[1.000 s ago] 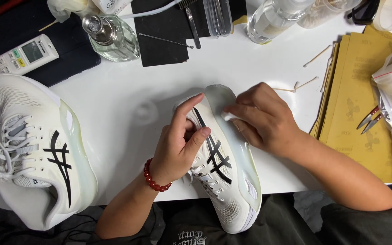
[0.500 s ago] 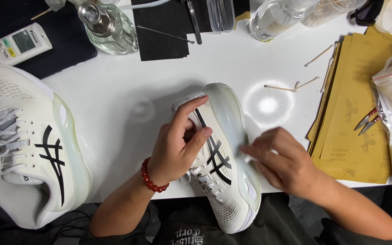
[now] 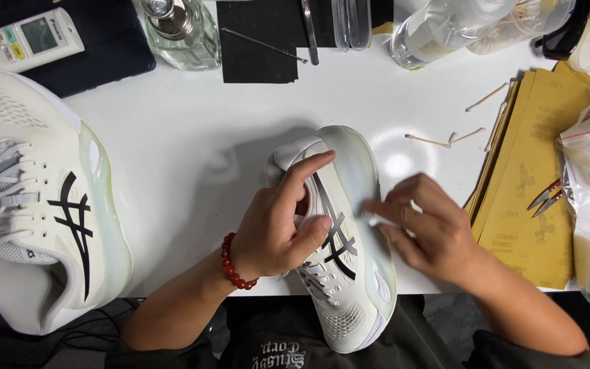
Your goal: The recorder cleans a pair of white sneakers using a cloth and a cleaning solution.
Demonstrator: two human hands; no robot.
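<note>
A white table (image 3: 172,116) fills the view, bright lamp glare pooling on it; a black mat (image 3: 104,55) covers its far corner, floor perhaps dark below.

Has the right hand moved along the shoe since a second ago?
Yes. The right hand has slid from the top end of the held shoe down to its midsole side, toward the person.
</note>
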